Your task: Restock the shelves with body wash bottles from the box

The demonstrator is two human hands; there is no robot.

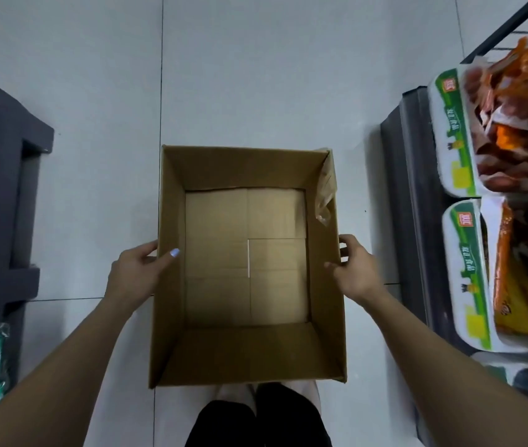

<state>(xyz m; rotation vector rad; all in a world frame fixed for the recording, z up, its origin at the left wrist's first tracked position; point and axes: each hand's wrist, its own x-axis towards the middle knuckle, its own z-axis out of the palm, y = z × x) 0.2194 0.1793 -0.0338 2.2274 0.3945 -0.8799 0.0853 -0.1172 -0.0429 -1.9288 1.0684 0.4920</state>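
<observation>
Box (246, 262) on floor between shelves, open, no bottles visible inside | left hand (137, 269) grips left wall, thumb over rim | right hand (349, 269) grips right wall | progress: unloading looks finished; left: probably removing the empty carton

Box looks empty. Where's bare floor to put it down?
Bare tile ahead of the box, between the grey shelf base on the left and the snack trays on the right. Both sides are crowded. The left hand and right hand grip the box walls.
</observation>
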